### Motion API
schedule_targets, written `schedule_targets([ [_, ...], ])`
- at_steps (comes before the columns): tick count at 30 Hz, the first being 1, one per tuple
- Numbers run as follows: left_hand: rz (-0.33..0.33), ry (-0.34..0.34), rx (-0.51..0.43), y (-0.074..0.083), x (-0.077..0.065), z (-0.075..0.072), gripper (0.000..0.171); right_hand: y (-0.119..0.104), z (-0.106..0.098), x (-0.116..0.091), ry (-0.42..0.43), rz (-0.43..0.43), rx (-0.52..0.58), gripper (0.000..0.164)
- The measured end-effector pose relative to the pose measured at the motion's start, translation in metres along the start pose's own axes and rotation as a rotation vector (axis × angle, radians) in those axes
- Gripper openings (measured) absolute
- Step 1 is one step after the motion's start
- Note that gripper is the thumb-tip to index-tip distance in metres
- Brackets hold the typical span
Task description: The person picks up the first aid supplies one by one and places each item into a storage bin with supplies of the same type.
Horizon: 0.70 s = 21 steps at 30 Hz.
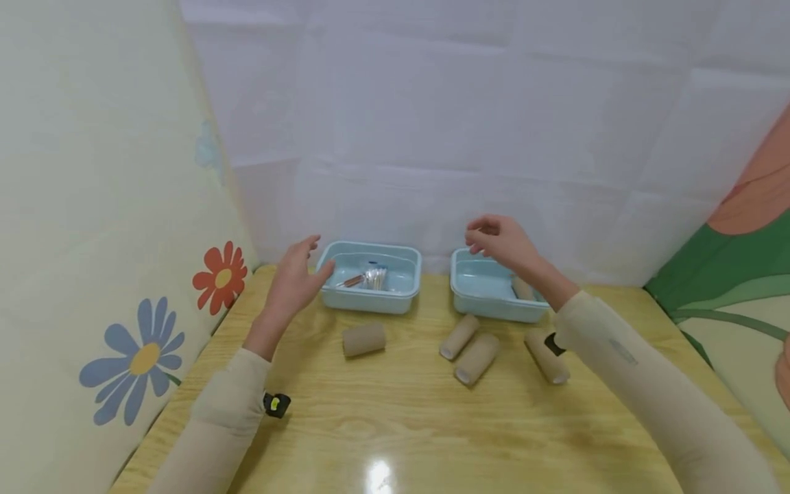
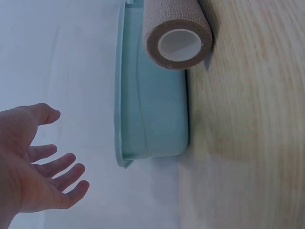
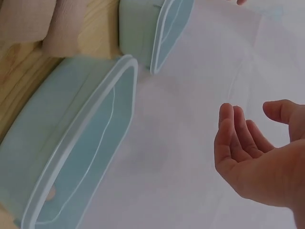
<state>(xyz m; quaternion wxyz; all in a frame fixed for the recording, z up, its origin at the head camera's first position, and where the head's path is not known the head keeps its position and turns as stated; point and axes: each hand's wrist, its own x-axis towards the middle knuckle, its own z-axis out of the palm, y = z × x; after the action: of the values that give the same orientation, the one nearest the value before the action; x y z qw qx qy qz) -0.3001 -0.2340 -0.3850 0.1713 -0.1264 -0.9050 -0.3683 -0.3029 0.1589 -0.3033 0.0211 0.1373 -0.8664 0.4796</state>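
Note:
My left hand [image 1: 291, 285] hangs at the left end of a light blue plastic bin [image 1: 370, 302], fingers spread and holding nothing. Inside that bin lie a clear packet of cotton swabs [image 1: 375, 278] and a thin brown item [image 1: 352, 281]. Over the back of a second light blue bin [image 1: 494, 309] is my right hand [image 1: 505, 241], its fingers loosely bent with nothing between them, as the right wrist view confirms. A tan bandage roll [image 1: 522, 288] sits in this right bin, partly hidden by my forearm.
On the wooden table [image 1: 345, 425], one bandage roll [image 1: 364, 339] lies before the left bin. Two more rolls [image 1: 478, 360] lie side by side before the right bin, with another roll [image 1: 549, 360] by my right sleeve. A white cloth [image 1: 395, 123] hangs behind.

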Motion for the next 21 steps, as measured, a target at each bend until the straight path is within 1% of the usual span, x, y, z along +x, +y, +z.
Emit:
schedule_targets([
  [6, 0.104, 0.037, 0.042, 0.014, -0.004, -0.001, 0.057, 0.017, -0.015, -0.023, 0.143, -0.099, -0.177, 0.035],
  [9, 0.124, 0.049, 0.069, 0.021, -0.008, -0.005, 0.057, 0.023, -0.016, -0.032, 0.19, -0.141, -0.212, 0.035],
  [13, 0.159, 0.075, 0.129, 0.027, -0.013, -0.011, 0.057, 0.034, -0.01, -0.04, 0.236, -0.171, -0.218, 0.035],
  [16, 0.205, 0.091, 0.156, 0.03, -0.017, -0.013, 0.055, 0.046, -0.006, -0.046, 0.256, -0.167, -0.207, 0.035],
  [18, 0.233, 0.081, 0.169, 0.032, -0.019, -0.011, 0.054, 0.056, -0.005, -0.05, 0.258, -0.158, -0.199, 0.036],
  [21, 0.28, 0.036, 0.192, 0.032, -0.022, -0.008, 0.054, 0.071, -0.004, -0.056, 0.261, -0.145, -0.198, 0.037],
])
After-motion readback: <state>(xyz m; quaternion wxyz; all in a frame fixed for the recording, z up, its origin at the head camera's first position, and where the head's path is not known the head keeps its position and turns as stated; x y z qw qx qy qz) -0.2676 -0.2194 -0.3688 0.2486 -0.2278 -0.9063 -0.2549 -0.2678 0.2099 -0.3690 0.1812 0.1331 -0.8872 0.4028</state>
